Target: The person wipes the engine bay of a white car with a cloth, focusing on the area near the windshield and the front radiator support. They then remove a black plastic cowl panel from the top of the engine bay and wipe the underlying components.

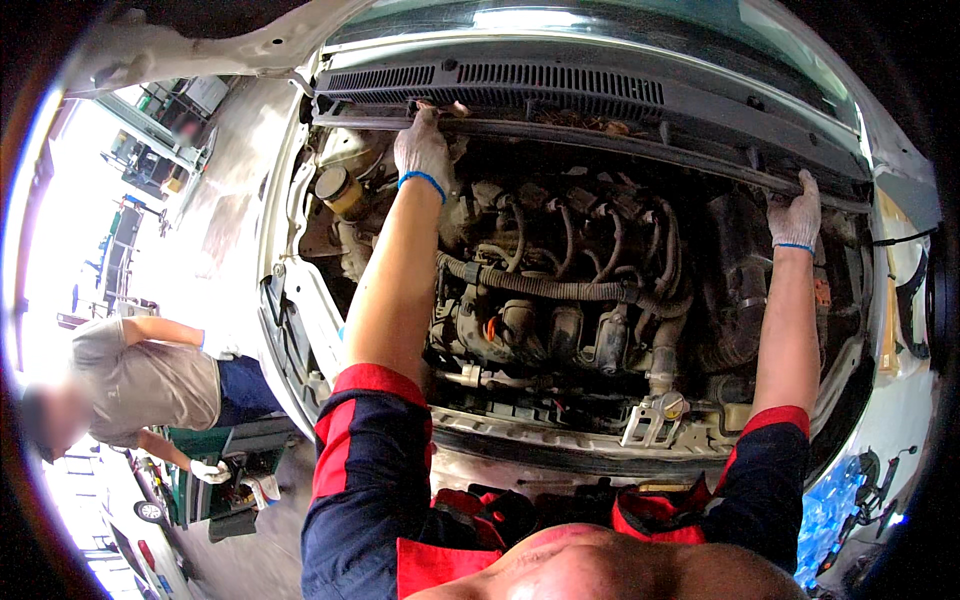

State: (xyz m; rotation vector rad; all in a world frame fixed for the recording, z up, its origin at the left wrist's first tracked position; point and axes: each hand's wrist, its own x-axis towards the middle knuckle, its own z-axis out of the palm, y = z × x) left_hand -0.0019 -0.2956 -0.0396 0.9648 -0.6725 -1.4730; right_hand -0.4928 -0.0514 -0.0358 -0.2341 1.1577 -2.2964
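Both my arms reach forward over an open engine bay, with knitted work gloves on the hands. A black vented cowl panel (560, 82) runs across the far side, below the windshield. My left hand (424, 152) is closed on the panel's front lip, towards its left end. At the right end, my right hand (796, 212) grips the same lip, its thumb on top and its other fingers mostly hidden beneath. Dry debris (612, 127) lies in the channel along the panel. Below my hands is the dusty engine (560, 240), with several curved cables on top.
A ribbed hose (540, 288) crosses the engine. A round-capped reservoir (340, 190) sits at the bay's far left. The car's front crossmember (540, 440) lies nearest me. On the left, a co-worker (160, 375) in a grey shirt stands by a green tool cart (195, 460).
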